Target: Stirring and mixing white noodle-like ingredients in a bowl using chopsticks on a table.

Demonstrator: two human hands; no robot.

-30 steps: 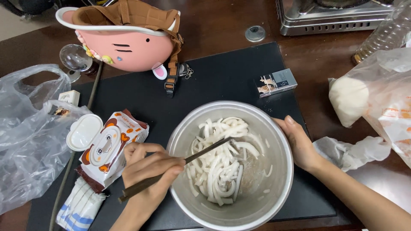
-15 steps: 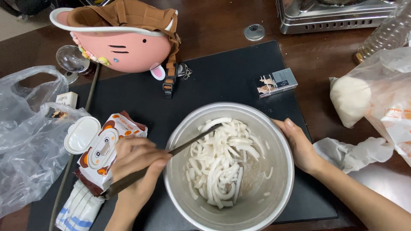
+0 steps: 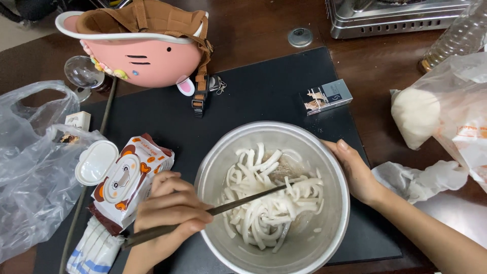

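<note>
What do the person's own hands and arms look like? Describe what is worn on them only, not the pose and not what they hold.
Both are bare. The left hand shows no glove, ring or watch, and its wrist leaves the picture at the bottom edge with no sleeve in sight. The right hand is also ungloved and ringless, and the forearm behind it runs bare to the lower right corner, with no sleeve, band or bracelet visible. Fingernails look short and unpainted.

The left hand (image 3: 170, 210) sits lower against the metal bowl (image 3: 335, 203) than a second ago, and the dark chopsticks (image 3: 223, 208) it grips now lie flatter — their tips reach only to the middle of the white noodles (image 3: 269, 203) rather than the far side. The noodles are rearranged — more strands are heaped toward the near right.
</note>
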